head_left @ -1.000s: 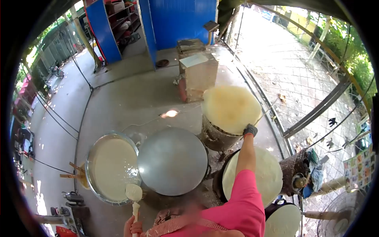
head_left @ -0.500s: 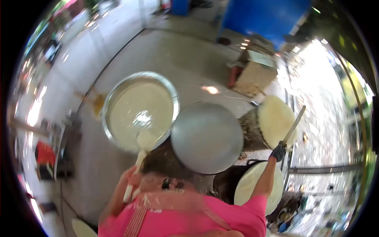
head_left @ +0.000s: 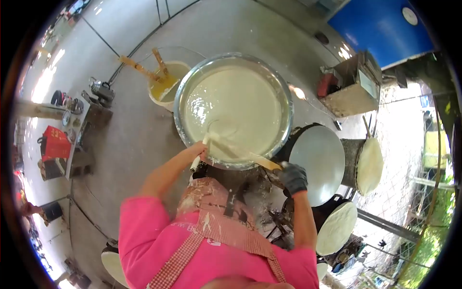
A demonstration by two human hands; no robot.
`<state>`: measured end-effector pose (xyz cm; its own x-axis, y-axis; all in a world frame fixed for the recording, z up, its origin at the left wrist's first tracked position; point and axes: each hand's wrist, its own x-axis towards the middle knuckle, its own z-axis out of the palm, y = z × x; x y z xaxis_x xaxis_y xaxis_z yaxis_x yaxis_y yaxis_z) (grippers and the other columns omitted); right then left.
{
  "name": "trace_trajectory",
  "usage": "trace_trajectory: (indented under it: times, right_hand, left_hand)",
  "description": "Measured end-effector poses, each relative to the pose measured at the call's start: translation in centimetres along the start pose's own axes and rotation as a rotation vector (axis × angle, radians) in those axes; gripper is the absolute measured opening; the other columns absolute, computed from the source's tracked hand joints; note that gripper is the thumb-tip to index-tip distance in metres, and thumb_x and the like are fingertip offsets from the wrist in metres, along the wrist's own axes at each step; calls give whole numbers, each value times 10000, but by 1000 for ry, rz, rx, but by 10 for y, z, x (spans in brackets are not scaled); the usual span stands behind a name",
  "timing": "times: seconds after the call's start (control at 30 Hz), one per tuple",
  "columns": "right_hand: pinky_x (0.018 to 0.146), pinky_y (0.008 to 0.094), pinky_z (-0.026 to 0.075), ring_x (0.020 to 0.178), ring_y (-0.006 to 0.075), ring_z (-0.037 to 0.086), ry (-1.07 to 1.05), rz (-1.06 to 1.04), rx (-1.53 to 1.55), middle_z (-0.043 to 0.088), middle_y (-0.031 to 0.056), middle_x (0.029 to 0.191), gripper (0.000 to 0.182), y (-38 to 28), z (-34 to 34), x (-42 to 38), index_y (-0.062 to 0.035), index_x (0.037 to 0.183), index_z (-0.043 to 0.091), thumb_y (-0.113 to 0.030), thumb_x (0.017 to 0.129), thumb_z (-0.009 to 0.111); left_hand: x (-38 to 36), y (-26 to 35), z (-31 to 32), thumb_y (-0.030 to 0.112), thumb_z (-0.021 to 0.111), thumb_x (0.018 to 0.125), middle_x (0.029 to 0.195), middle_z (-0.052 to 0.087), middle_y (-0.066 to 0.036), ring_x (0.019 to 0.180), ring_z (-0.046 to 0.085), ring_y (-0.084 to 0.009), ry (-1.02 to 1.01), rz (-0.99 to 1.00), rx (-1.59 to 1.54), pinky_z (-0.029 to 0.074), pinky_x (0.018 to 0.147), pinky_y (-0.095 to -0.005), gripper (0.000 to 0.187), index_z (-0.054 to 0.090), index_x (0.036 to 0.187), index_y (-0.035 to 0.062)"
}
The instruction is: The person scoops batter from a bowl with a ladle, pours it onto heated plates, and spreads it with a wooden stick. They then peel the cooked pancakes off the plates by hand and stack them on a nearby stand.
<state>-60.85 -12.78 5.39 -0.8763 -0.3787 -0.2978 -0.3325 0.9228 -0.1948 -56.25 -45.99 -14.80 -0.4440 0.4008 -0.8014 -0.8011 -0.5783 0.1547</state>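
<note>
My left hand (head_left: pixel 199 150) is closed round the white handle of a ladle (head_left: pixel 194 165) at the near rim of a wide metal basin (head_left: pixel 288 103). Pale, creamy batter (head_left: pixel 240 98) fills this basin. The ladle's head reaches into the batter and is hard to make out. In a dark glove, my right hand (head_left: pixel 293 178) grips a flat wooden stick (head_left: pixel 266 162). Its far end, coated in batter, lies over the basin close to the ladle. Right of the basin is a round grey griddle (head_left: pixel 320 161) with a bare top.
Pale rounds cover two more griddles, one at the far right (head_left: pixel 370 166) and one nearer (head_left: pixel 338 229). A bucket (head_left: pixel 153 98) with yellow liquid and wooden-handled tools stands left of the basin. Beyond are a cardboard box (head_left: pixel 353 98) and a blue drum (head_left: pixel 382 31).
My right hand has swung left with the stick, from the far-right griddle to the basin. My left hand still holds the ladle at the basin. The view has shifted to the right.
</note>
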Motion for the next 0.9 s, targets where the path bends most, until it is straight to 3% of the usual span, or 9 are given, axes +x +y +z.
trace_trajectory:
  times: [0.1,0.17,0.27,0.47,0.53,0.57,0.67,0.8,0.9]
  right_hand:
    - [585,377,454,659,303,575,-107,257,-171,590,156,692,257,31,84,-22,-88,752,600,-322,760,496]
    - [607,396,454,671,321,571,108,69,2,596,165,730,343,44,148,-62,-85,774,614,-413,745,517]
    - [610,408,453,666,340,572,44,234,36,589,179,714,365,0,112,-95,-63,793,607,-421,732,566]
    - [589,365,461,639,314,582,599,88,411,603,185,750,329,-22,-4,-120,-53,858,617,-355,727,611]
    - [606,367,466,647,307,591,909,-134,313,608,174,759,271,-21,-49,-108,-32,901,611,-238,727,635]
    - [616,359,468,651,294,598,960,-174,319,616,149,757,262,-18,-71,-101,-28,927,607,-199,729,629]
    - [603,310,466,627,256,596,1092,-198,432,621,136,766,251,-21,-127,-92,-35,943,608,-163,728,626]
    - [598,271,448,607,140,545,1108,-212,714,619,83,749,248,-40,-132,-89,-29,960,596,-109,729,639]
    - [518,208,374,569,76,461,577,-230,1506,569,-10,670,145,-53,-56,-76,-36,877,607,-111,755,627]
  left_hand:
    - [-12,0,6,159,483,849,553,327,28,371,293,-30,-30,-164,-207,233,268,-148,213,395,1042,174]
    - [-36,0,25,164,484,851,550,324,31,370,288,-25,-76,-244,-353,229,268,-146,188,399,1019,171]
    - [-99,-1,71,172,485,854,545,319,35,369,281,-19,-142,-226,-442,223,267,-142,152,406,984,168]
    - [-293,5,218,222,515,844,506,257,65,367,238,-2,-179,359,72,154,270,-135,160,362,825,179]
    - [-342,14,248,208,511,845,516,248,67,373,209,1,-242,463,217,145,276,-130,134,378,859,203]
    - [-366,16,261,208,487,853,526,252,66,375,203,-5,-206,574,318,153,275,-145,190,404,1021,238]
    - [-430,25,292,282,458,871,509,249,73,341,198,-6,-140,857,634,145,252,-159,152,434,1020,262]
    - [-446,46,285,241,462,859,506,282,54,324,228,-33,-67,1157,748,169,256,-184,322,367,1166,257]
    - [-384,56,229,193,458,854,498,294,45,319,249,-47,-35,908,657,183,259,-186,344,349,1175,253]
